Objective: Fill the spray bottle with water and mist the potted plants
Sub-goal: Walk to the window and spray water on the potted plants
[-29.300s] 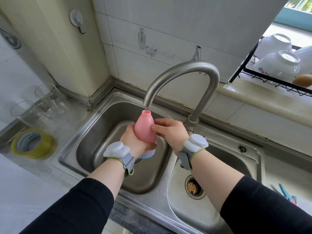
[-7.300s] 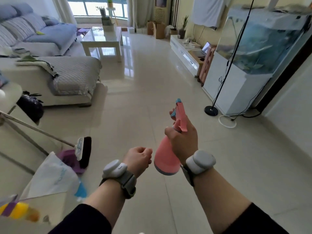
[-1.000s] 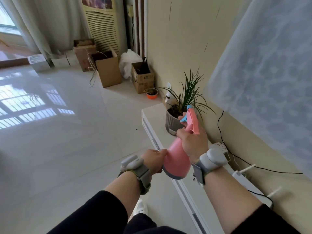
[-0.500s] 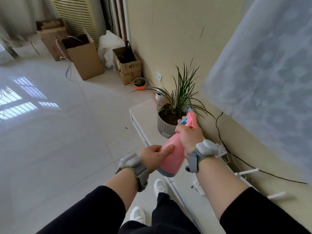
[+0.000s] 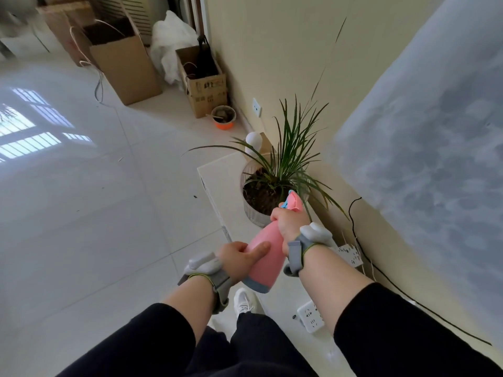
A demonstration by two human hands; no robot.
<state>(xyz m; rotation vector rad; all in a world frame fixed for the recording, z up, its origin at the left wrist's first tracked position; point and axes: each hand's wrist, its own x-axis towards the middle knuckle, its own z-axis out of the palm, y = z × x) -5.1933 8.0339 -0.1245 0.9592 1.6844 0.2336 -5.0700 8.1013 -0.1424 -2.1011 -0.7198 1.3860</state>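
The potted plant stands on the far end of a low cabinet set against the wall. The spray bottle is held just before the pot, nozzle toward the plant. The right hand grips the bottle's neck; the left hand holds its lower body. Two power strips lie on the cabinet, right of the hands. Cardboard boxes stand on the floor beyond the cabinet, along the wall.

Ahead of you, two open cardboard boxes stand by the wall with a white plastic bag between them. An orange bowl sits on the floor, and a power strip lies near your white shoe.
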